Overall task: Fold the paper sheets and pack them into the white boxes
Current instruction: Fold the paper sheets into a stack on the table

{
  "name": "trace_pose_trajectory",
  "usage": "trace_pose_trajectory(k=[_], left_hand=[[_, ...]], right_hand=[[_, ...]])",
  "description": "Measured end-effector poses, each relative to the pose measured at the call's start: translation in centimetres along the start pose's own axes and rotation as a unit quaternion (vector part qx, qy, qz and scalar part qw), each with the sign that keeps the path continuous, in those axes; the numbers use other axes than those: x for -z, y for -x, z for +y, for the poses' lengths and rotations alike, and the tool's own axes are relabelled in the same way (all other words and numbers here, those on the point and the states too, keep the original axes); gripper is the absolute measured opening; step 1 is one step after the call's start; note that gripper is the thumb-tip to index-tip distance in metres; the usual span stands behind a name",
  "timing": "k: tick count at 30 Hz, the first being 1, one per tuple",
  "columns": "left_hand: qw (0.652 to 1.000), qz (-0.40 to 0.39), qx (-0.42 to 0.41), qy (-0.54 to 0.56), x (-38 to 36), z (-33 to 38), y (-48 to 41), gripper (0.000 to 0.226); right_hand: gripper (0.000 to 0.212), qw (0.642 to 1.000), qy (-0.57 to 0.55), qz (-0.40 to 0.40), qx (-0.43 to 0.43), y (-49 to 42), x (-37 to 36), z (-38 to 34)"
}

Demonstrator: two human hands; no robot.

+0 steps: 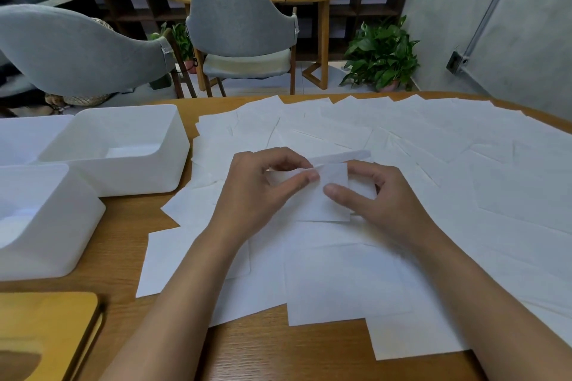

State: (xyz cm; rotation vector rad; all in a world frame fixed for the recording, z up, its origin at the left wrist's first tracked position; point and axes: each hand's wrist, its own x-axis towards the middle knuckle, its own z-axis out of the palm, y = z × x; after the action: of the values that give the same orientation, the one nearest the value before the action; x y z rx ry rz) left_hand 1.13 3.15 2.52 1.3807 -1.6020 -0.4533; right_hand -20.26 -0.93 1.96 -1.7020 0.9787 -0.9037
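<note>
Two hands of yours work one small folded paper sheet. Your left hand pinches its upper edge between thumb and forefinger. Your right hand grips its right side, thumb pressed on top. The sheet sits over a spread of loose white sheets covering the wooden table. Open white boxes stand just left of the spread.

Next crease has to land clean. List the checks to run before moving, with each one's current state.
1. Left hand pinches the folded sheet: ok.
2. Right hand grips its other side: ok.
3. Fold edges aligned: cannot tell.
4. Far white box open, with room: ok.
5. Near white box open: ok.
6. Loose sheets beneath free of the pinch: cannot tell.
</note>
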Motion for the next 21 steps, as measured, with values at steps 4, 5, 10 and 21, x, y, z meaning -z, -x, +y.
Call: trace_pose_trajectory(k=[4,5,10,21], left_hand=[[0.999,0.012,0.024,0.032,0.0,-0.1,-0.1,0.023],[0.998,0.012,0.038,0.04,0.3,-0.3,-0.2,0.026],[0.993,0.018,0.08,0.089,1.1,-0.2,-0.4,0.026],[0.989,0.069,0.09,0.098,-0.9,-0.3,-0.1,0.028]], right_hand=[[0.01,0.999,-0.025,0.042,-0.006,-0.1,-0.4,0.1],[0.009,0.998,-0.033,0.051,-0.011,-0.2,-0.3,0.1],[0.017,0.999,-0.041,0.026,-0.009,-0.1,0.1,-0.1],[0.051,0.999,-0.007,0.038,0.029,-0.2,-0.4,0.3]])
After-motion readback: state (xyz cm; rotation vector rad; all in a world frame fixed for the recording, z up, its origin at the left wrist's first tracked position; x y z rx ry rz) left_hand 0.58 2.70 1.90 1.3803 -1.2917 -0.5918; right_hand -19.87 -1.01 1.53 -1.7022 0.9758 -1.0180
